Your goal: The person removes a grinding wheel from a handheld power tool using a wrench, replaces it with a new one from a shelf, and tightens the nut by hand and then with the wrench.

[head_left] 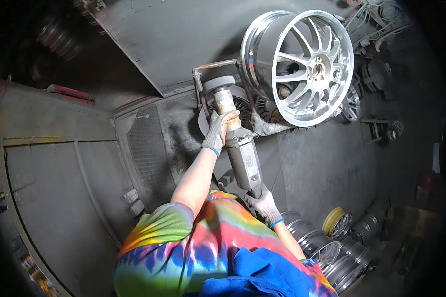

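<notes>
Both of my gloved hands grip a long grey power polisher [243, 156], which points away from me. My left hand [219, 129] is wrapped round its worn, pale neck just behind the head. The rear handle is in my right hand [264, 204], close to my body. A round whitish pad [219, 83] sits on the polisher's far end, apart from the wheel. Ahead and to the right, a shiny multi-spoke car wheel rim [295, 96] is mounted on its side on a metal pipe stand [199, 81].
More rims [327, 252] are stacked on the floor at the lower right, one yellow rim [334, 221] among them. Another rim [351, 104] stands behind the mounted one. Tangled cables [374, 20] hang at the far right. A metal grate [151, 143] and a grey panel door [59, 183] are on the left.
</notes>
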Available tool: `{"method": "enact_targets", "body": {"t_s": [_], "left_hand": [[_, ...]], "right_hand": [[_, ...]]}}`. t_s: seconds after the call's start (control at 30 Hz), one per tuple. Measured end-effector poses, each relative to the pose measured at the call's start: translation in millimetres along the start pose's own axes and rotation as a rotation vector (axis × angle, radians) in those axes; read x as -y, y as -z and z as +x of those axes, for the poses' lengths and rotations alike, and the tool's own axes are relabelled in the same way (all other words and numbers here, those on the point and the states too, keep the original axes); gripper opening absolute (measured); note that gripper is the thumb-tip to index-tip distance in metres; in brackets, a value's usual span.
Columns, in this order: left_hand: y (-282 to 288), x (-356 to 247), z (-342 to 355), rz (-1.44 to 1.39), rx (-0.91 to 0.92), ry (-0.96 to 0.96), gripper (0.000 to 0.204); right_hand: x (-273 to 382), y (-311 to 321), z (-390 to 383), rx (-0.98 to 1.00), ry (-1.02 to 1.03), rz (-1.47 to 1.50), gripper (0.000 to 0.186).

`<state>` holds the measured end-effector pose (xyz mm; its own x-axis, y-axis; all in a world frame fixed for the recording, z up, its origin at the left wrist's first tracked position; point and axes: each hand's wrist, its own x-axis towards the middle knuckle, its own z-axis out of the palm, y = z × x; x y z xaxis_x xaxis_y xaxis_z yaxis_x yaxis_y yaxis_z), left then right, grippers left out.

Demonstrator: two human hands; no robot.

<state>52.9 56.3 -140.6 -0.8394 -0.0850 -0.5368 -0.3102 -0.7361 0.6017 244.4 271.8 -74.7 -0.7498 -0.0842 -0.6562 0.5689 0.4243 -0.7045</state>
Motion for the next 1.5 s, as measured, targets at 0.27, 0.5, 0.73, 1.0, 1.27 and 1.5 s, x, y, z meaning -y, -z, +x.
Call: {"method": "enact_targets", "body": {"t_s": [0.27,0.5,0.73,1.0,1.27,1.5], "left_hand": [[21.5,16.4,24.0,-0.054,0.002,0.145,0.039],[18.9,13.5,25.1,-0.088,-0.083,0.139,0.039],[24.9,11.9,34.1,-0.07,-0.033,0.136,0.034],[31.5,13.7,39.6,-0.094,-0.012,0.164,0.035],[30.3,17.7,37.7,-0.138,-0.034,0.226,0.042],[32.0,16.2,35.5,-0.133,-0.035,0.216,0.054]], "right_hand": [[-0.2,2.9,10.6,-0.041,-0.021,-0.082,0.042],[44.9,-0.2,-1.6,-0.024,-0.145,-0.188,0.046],[30.4,-6.7,1.7,-0.053,-0.087,-0.204,0.042],[47.0,-9.0,4.0,-0.024,-0.113,-0.261,0.047],[53.4,-7.5,2.6,-0.036,-0.154,-0.221,0.053],[42.8,-7.2,6.8,0.007,-0.169,-0.304,0.055]]}}
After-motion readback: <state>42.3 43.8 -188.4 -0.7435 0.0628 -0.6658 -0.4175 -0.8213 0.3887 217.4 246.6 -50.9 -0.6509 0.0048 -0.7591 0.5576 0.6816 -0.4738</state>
